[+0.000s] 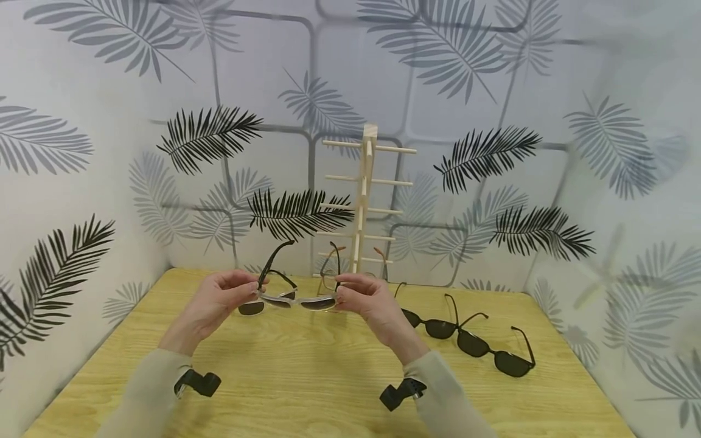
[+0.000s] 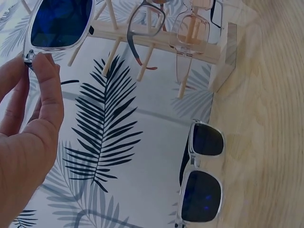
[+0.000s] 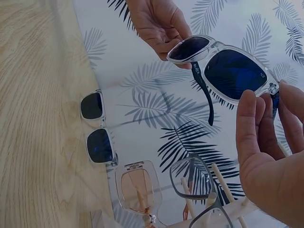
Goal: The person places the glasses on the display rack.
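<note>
A pair of sunglasses with a clear frame, dark lenses and black temples is held up above the table. My left hand pinches it at one hinge, and my right hand pinches it at the other. Both temples stand unfolded, pointing away from me. The right wrist view shows the dark blue lens close to the right fingers. In the left wrist view, the left thumb and fingers grip the frame's corner below the lens.
Behind stands a wooden display rack with side pegs, bearing grey-framed glasses and peach-tinted glasses. Another clear-framed pair of sunglasses rests on the table at left. Two black sunglasses lie at right.
</note>
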A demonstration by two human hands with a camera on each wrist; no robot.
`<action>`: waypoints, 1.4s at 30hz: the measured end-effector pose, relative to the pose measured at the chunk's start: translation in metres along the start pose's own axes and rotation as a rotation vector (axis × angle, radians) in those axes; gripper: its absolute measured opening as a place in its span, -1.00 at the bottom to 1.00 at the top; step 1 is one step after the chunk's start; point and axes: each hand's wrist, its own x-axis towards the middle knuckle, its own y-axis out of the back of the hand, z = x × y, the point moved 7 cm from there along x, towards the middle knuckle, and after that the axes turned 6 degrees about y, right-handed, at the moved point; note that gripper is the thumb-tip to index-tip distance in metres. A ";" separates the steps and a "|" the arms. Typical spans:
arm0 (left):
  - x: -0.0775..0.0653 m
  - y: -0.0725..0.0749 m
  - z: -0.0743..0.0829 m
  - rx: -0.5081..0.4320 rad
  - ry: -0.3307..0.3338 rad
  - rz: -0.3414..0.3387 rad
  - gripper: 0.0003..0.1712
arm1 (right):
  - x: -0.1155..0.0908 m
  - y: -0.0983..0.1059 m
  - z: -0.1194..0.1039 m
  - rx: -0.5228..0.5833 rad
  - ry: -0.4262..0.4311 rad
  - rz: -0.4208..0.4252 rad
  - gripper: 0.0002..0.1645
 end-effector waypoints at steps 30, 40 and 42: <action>0.039 -0.052 0.006 0.005 0.029 0.088 -0.88 | -0.016 0.052 -0.026 0.067 0.033 0.079 -0.78; 0.044 -0.068 0.002 -0.091 -0.018 0.175 -0.81 | -0.017 0.064 -0.029 0.154 0.053 0.101 -0.76; 0.046 -0.071 0.000 -0.112 -0.013 0.179 -0.82 | -0.018 0.068 -0.028 0.168 0.052 0.123 -0.74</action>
